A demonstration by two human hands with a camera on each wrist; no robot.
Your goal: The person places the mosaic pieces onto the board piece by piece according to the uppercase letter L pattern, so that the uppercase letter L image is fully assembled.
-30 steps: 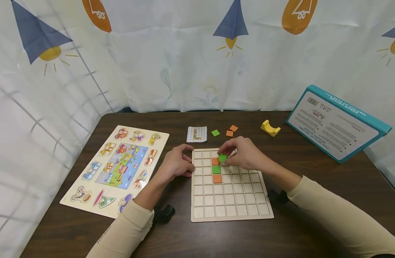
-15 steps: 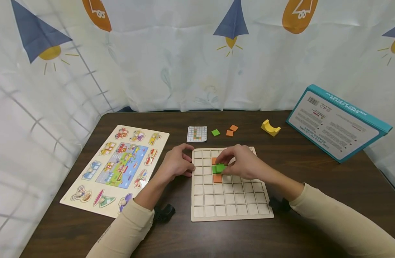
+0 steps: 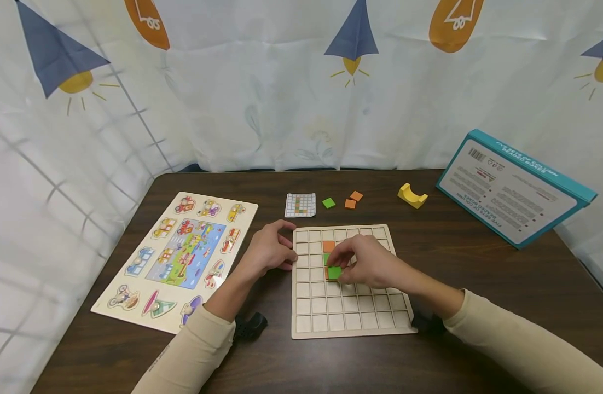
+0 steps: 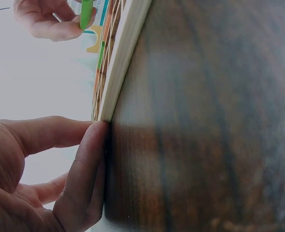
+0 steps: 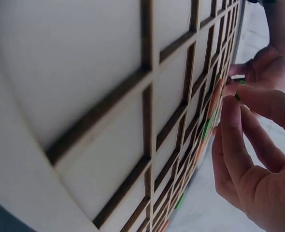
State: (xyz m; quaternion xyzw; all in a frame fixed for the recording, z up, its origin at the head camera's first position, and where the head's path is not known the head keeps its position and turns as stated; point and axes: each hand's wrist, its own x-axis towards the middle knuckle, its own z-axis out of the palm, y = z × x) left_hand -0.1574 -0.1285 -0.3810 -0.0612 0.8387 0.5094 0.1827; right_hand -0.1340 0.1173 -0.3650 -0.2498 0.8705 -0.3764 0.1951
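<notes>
In the head view, a pale wooden grid board [image 3: 331,306] lies on the dark table. An orange tile [image 3: 328,246] sits in one cell, with a green tile [image 3: 326,259] below it. Below that is another orange tile, mostly covered. My right hand [image 3: 372,262] pinches a green tile [image 3: 334,273] between thumb and fingertips above this lowest orange one. The right wrist view shows the held tile [image 5: 239,90] edge-on, apart from the board. My left hand [image 3: 269,246] touches the board's left edge; the left wrist view shows fingertips [image 4: 96,130] against that edge.
Behind the board lie a printed pattern card [image 3: 300,205], a loose green tile [image 3: 328,203], two orange tiles [image 3: 351,204] and a yellow curved block [image 3: 412,196]. A vehicle peg puzzle [image 3: 218,205] lies at left. A teal-edged box [image 3: 510,189] stands at right.
My right hand has carried the green tile toward me, from beside the top orange tile down to the lowest orange one. The left hand has stayed at the board's edge.
</notes>
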